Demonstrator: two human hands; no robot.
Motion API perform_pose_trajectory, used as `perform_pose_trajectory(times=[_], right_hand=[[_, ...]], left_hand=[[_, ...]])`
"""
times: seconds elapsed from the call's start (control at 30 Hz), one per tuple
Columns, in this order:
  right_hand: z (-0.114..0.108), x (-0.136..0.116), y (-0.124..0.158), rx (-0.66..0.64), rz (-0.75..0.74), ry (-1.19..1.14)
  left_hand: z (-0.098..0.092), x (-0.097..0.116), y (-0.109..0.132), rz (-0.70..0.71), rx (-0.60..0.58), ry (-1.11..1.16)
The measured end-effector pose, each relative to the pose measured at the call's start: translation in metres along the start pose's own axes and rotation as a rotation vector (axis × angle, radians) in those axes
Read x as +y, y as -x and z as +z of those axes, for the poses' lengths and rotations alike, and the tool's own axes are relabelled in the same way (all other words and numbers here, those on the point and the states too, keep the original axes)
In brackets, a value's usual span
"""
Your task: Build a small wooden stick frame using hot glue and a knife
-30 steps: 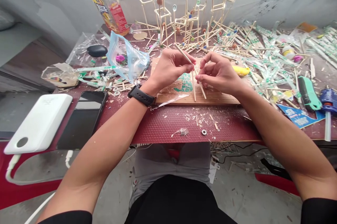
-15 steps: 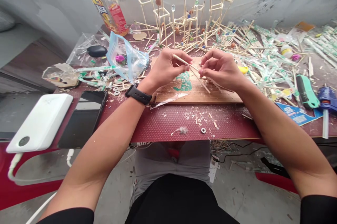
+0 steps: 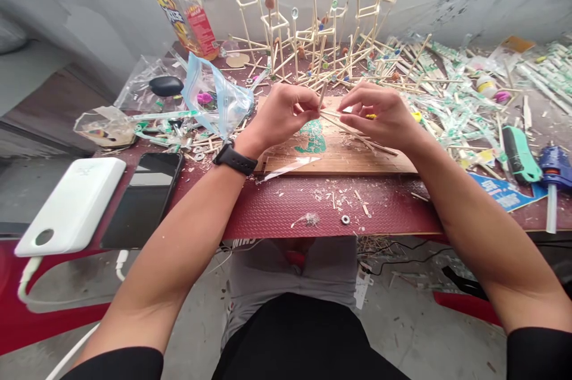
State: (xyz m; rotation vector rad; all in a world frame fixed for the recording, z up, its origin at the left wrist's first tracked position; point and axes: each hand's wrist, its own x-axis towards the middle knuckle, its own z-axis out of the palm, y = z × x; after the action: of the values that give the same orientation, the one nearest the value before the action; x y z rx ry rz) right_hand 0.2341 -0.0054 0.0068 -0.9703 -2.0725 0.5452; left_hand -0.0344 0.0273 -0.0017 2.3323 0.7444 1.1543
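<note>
Head-worn view, forward and down over the table [image 3: 272, 213]

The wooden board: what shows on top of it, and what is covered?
A green patch and, near the front edge, a white strip show on the wooden board. Pale sticks, the left hand and the right hand cover parts of it; what lies there cannot be seen.

The dark red counter [image 3: 268, 216] is carrying a ton: a black phone [image 3: 145, 195] is lying near left, a bottle [image 3: 185, 11] is standing far left, a wooden board [image 3: 339, 165] is sitting mid-counter, a tiny washer [image 3: 342, 222] is resting near the front edge, a blue glue gun [image 3: 554, 161] is chilling right.
</note>
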Motion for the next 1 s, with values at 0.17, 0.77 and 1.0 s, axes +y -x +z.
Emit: perform_pose_trajectory(times=[0.17, 0.77, 1.0], right_hand=[[-0.002, 0.005, -0.001, -0.1, -0.101, 0.099], [-0.001, 0.004, -0.001, -0.07, -0.091, 0.101], [-0.002, 0.0, -0.001, -0.046, -0.127, 0.146]], left_hand=[[0.002, 0.0, 0.0, -0.001, -0.023, 0.007], [0.004, -0.011, 0.0, 0.034, -0.043, -0.139], [0.006, -0.011, 0.0, 0.047, 0.008, -0.128]])
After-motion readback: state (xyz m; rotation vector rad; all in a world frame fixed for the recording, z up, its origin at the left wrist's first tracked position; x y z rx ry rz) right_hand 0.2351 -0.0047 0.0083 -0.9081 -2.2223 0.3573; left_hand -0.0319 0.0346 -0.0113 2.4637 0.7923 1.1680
